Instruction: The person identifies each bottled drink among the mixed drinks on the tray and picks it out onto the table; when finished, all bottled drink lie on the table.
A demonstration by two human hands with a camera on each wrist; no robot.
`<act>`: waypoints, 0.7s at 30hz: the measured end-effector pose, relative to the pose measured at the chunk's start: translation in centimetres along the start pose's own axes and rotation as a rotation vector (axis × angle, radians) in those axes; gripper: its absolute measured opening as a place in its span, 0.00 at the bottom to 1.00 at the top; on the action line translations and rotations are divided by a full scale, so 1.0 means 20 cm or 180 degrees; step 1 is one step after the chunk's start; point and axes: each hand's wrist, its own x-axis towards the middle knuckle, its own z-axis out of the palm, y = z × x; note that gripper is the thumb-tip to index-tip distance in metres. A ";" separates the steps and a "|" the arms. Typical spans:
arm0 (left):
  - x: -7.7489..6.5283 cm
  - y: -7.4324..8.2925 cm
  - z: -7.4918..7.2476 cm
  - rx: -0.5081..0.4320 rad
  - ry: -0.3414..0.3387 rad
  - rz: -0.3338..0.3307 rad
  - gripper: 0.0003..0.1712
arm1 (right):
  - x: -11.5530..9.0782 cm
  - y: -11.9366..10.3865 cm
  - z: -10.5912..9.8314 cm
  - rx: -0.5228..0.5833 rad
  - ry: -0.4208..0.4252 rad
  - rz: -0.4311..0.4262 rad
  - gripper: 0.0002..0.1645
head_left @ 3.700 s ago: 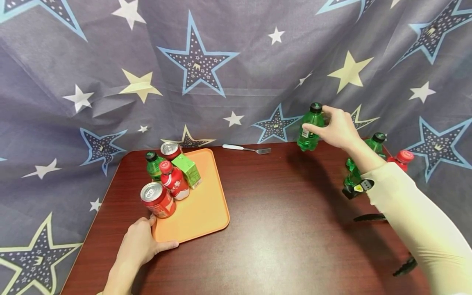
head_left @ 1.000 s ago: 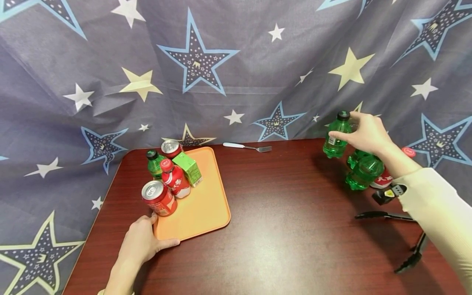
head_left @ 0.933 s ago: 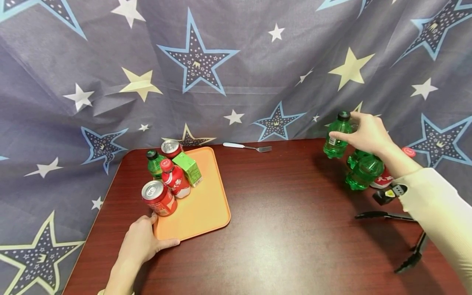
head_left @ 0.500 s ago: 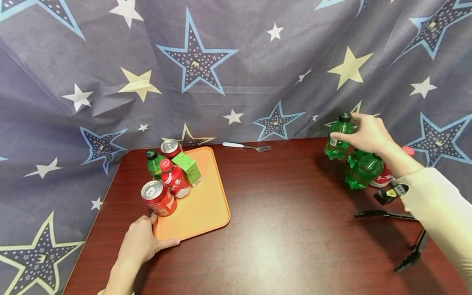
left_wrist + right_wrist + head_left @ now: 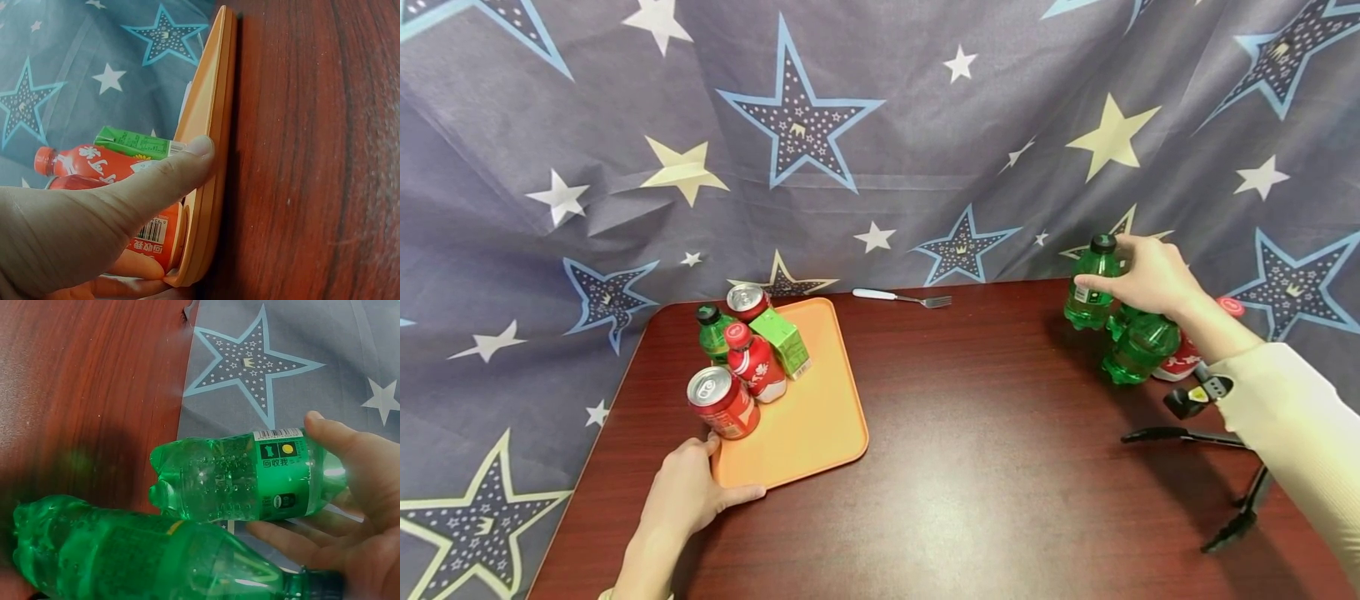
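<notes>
"At the right rear of the surface [image 5: 962,400], what is held?"

"One green bottle [image 5: 1088,307], nearly upright, grasped high on its body, just below the cap, by the right grip [image 5: 1142,275]. Whether its base meets the surface cannot be told."

"And the left grip [image 5: 683,486]?"

"It clasps the near left corner of an orange tray [image 5: 808,433], thumb along the front rim, fingers beside the front red can [image 5: 722,406]."

"What could go wrong?"

"Chiefly a knock. A neighboring bottle [image 5: 125,556] stands close alongside, its dark cap just beside the palm in the right-wrist view; a sideways swing could topple it. A bump low down might also tilt the held bottle. At the tray, a tug on the corner could upset the crowded group: two cans, a red bottle [image 5: 757,367], a green carton [image 5: 781,342] and a small green bottle [image 5: 715,335]."

"What else stands about?"

"A red-capped bottle [image 5: 1182,362], partly hidden behind the forearm; black-tipped tongs [image 5: 1153,434], spread nearer the person, partly under the sleeve [image 5: 1277,417]; a fork [image 5: 880,295] along the rear edge, between tray and held bottle. A starred cloth [image 5: 887,150] bounds the rear."
</notes>
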 end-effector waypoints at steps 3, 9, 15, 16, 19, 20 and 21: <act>0.00 0.00 0.00 -0.0001 -0.0008 -0.0005 0.62 | 0.00 0.00 0.00 -0.0027 -0.0039 0.0012 0.41; 0.00 0.00 0.00 -0.0002 -0.0008 -0.0010 0.62 | 0.02 -0.01 -0.02 -0.0115 -0.0146 -0.0001 0.46; 0.00 -0.01 0.01 -0.0010 0.0005 -0.0006 0.61 | 0.04 -0.01 -0.03 -0.0219 -0.0322 0.0144 0.58; 0.00 -0.01 0.01 -0.0011 0.0004 -0.0008 0.61 | 0.04 -0.01 -0.03 -0.0248 -0.0352 0.0168 0.61; 0.00 -0.01 0.01 -0.0012 0.0008 -0.0014 0.62 | 0.05 -0.01 -0.03 -0.0313 -0.0437 0.0203 0.65; 0.00 -0.01 0.01 -0.0013 0.0009 -0.0018 0.61 | 0.05 -0.01 -0.03 -0.0338 -0.0460 0.0206 0.65; 0.00 -0.01 0.01 -0.0016 0.0007 -0.0020 0.61 | 0.05 -0.01 -0.03 -0.0357 -0.0484 0.0211 0.66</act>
